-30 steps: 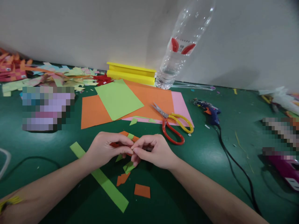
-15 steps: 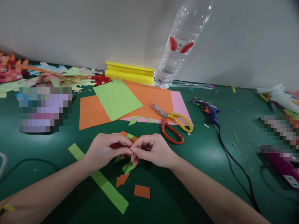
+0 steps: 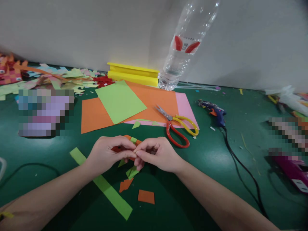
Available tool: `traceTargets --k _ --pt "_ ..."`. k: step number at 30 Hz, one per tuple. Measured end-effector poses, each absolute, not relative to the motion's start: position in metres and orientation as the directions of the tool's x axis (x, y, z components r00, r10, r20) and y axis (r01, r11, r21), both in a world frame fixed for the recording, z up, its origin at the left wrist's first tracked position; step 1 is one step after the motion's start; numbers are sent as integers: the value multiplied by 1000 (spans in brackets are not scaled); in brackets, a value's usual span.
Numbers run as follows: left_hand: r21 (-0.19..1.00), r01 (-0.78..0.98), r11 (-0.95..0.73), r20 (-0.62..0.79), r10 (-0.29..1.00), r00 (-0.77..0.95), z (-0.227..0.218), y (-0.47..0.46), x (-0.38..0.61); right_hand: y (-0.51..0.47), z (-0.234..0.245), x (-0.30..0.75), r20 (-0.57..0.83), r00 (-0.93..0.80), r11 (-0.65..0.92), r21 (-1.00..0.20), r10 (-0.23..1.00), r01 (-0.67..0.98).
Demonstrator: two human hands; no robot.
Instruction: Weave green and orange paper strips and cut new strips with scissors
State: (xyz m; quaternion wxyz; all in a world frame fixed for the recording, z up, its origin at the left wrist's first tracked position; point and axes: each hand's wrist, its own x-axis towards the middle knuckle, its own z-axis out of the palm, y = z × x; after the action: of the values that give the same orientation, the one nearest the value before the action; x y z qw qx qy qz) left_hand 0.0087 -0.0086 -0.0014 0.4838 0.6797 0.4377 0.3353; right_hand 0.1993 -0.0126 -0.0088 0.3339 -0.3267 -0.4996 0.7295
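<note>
My left hand (image 3: 112,152) and my right hand (image 3: 155,154) meet fingertip to fingertip, both closed on a small orange and green paper piece (image 3: 127,137). Fingers cover most of it, so its full shape is hidden. Just below the hands lie a green paper scrap (image 3: 132,173), a jagged orange scrap (image 3: 125,185) and an orange paper rectangle (image 3: 146,196). A long green paper strip (image 3: 112,195) passes beneath my left wrist. Beyond my right hand, scissors (image 3: 170,118) with one red and one yellow handle rest partly on stacked paper sheets.
Green (image 3: 120,102), orange (image 3: 151,93) and pink sheets (image 3: 185,109) overlap ahead. Behind them stand a yellow folded piece (image 3: 132,74) and a plastic bottle (image 3: 178,61). A blue glue gun (image 3: 216,114) with a black cord (image 3: 237,163) lies right. Paper scraps (image 3: 55,77) pile up at far left.
Both hands stay nearly in place, with only a slight shift of the fingertips on the paper piece. The whole view has moved very slightly.
</note>
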Motion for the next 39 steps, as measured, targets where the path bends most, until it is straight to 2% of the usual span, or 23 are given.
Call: traceTargets --k 4,10,20,28,33,39 --pt "954 250 -165 53 915 400 -2 -9 7 -11 -8 199 -137 -586 -294 -939 799 -181" --pt "917 308 -253 114 908 404 -8 -8 6 -11 -10 200 -152 -579 -276 -952 801 -131" --pt "901 324 -288 148 907 393 -8 -9 7 -11 -12 199 -146 -574 -258 -959 806 -119" --pt "871 337 -359 217 894 391 -9 -9 7 -11 -11 198 -146 -571 -293 -940 808 -174" --pt "738 382 -556 430 824 369 -10 -7 6 -8 -13 199 -108 -570 -269 -941 815 -206" --pt "478 408 -778 672 623 401 -8 -4 5 -7 -12 200 -101 -575 -288 -925 812 -246"
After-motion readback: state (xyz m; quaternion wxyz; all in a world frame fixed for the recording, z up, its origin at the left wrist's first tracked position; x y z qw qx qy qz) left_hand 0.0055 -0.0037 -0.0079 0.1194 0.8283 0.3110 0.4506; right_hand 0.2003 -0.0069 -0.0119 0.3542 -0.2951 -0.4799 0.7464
